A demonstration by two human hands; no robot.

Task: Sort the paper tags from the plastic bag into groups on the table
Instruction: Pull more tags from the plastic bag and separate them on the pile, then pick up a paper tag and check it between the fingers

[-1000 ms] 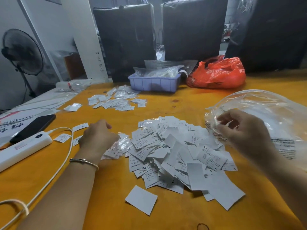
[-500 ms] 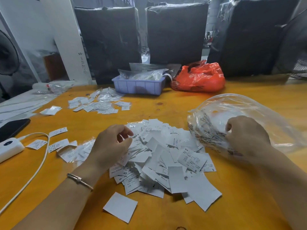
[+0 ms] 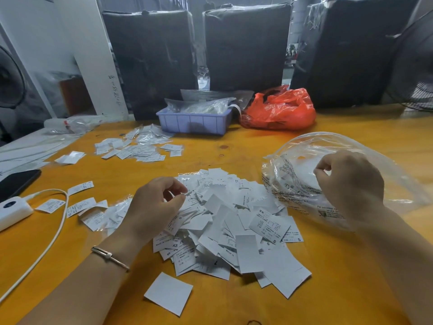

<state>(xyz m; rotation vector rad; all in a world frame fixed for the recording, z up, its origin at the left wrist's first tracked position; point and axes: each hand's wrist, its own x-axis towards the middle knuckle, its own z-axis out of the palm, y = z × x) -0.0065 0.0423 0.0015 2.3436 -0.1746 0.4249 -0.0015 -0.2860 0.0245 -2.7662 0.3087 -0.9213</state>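
A big heap of white paper tags (image 3: pixel 232 221) lies in the middle of the orange table (image 3: pixel 339 277). My left hand (image 3: pixel 154 207) rests on the heap's left side, fingers curled, thumb and forefinger pinching at a tag. A clear plastic bag (image 3: pixel 328 160) with printed text lies to the right of the heap. My right hand (image 3: pixel 349 181) grips the bag's film at its mouth. A smaller group of tags (image 3: pixel 138 148) sits further back on the left. A few tags (image 3: pixel 79 205) and tags in clear sleeves lie left of my left hand. One blank tag (image 3: pixel 168 293) lies alone in front.
A blue tray (image 3: pixel 194 123) with plastic packets and a red plastic bag (image 3: pixel 278 111) stand at the back. A white power bank (image 3: pixel 11 209) with its cable (image 3: pixel 54 235) and a black phone (image 3: pixel 16 181) lie at the left. Black wrapped bundles stand behind the table.
My left hand moved right from the sleeved tags onto the main heap. My right hand went on holding the bag's mouth. The camera turned a little to the right.
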